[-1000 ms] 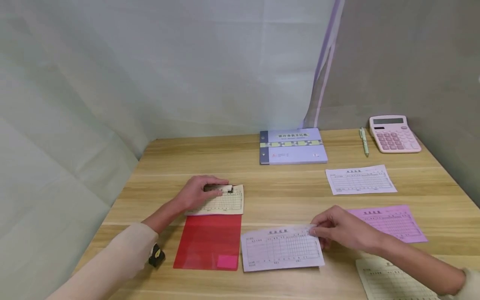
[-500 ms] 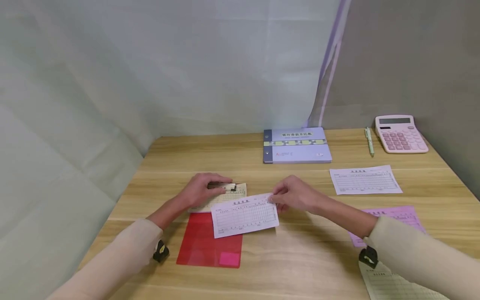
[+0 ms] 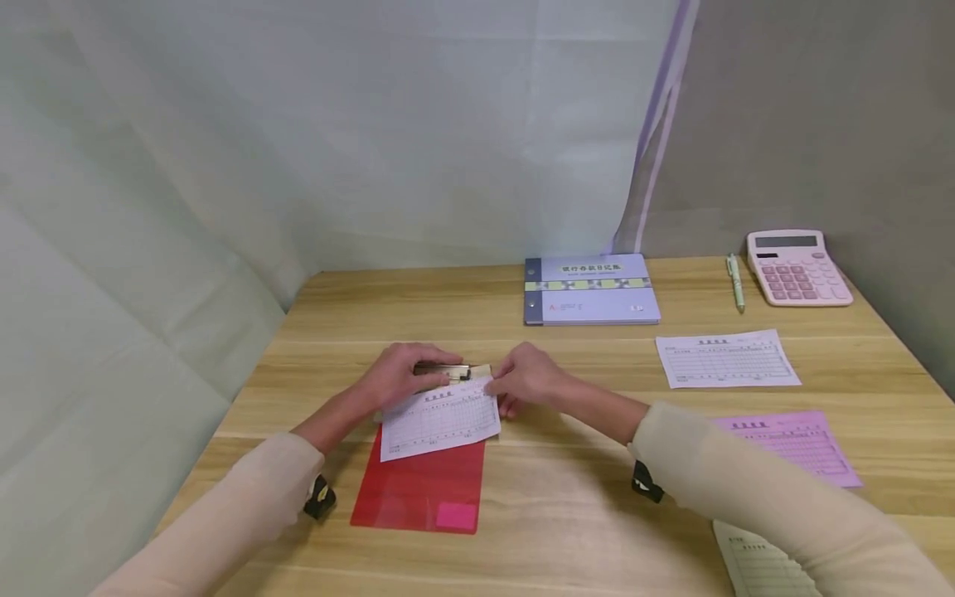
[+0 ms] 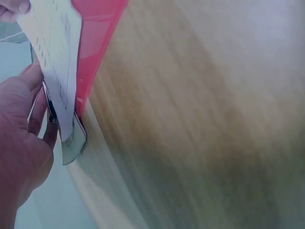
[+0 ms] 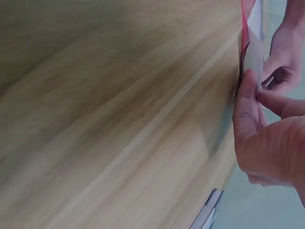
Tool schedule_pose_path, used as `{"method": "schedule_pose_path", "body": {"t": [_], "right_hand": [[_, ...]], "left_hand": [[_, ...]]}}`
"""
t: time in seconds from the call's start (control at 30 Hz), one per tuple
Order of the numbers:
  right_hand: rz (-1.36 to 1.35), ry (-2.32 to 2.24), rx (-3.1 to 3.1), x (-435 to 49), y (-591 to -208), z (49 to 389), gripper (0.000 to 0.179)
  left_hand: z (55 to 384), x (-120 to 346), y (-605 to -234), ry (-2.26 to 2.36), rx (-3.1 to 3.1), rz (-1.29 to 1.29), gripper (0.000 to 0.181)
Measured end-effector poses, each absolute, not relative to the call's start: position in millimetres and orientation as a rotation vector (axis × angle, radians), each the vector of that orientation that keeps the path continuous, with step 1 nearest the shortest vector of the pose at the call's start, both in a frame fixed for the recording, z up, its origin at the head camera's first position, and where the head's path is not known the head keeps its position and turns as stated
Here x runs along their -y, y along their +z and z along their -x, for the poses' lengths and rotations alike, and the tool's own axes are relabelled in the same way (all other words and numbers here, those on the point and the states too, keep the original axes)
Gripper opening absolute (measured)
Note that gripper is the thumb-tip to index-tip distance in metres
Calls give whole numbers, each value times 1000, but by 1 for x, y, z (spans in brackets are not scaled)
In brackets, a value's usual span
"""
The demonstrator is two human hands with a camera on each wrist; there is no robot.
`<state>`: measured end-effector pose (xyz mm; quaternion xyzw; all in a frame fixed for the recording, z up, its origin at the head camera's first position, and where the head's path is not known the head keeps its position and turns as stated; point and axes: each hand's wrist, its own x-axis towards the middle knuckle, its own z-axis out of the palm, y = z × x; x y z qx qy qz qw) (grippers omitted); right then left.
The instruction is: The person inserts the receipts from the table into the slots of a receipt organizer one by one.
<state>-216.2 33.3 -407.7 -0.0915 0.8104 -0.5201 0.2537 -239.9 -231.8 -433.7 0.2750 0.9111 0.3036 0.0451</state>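
A red clipboard (image 3: 410, 493) lies on the wooden table, a pink label near its lower right corner. At its top my left hand (image 3: 395, 377) grips the metal clip (image 3: 442, 370), thumb on the near side. My right hand (image 3: 533, 375) pinches the upper right corner of a white receipt slip (image 3: 440, 423) with printed grid lines. That slip tilts over the clipboard, its top edge close to the clip. A cream slip (image 4: 71, 151) under the clip shows past the white one in the left wrist view; most of it is hidden.
To the right lie another white slip (image 3: 727, 358), a purple slip (image 3: 798, 444) and a pale green slip (image 3: 753, 560), partly under the right sleeve. Along the back are a lavender account book (image 3: 593, 303), a green pen (image 3: 734, 282) and a pink calculator (image 3: 798, 269).
My right hand has carried the white slip leftward from the bare table beside the clipboard up to the clip. My left hand has stayed on the clip.
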Motion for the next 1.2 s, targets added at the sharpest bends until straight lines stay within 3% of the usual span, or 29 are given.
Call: {"method": "schedule_pose_path", "body": {"t": [0.27,0.6,0.87,1.2], "right_hand": [[215,-1424,-2247,-23,-411,223,11],[194,-1421,-2264,-21,-413,222,10],[233,-1412,-2305,-20,-415,221,9],[221,-1420,-2295,-21,-414,220,10]], "left_hand": [[238,232,-435,697,-2869,-981,41],[231,234,-436,-31,-3021,-1523,54],[233,233,-436,60,-3037,-1450,44],[232,230,-430,166,-3019,-1324,46]]}}
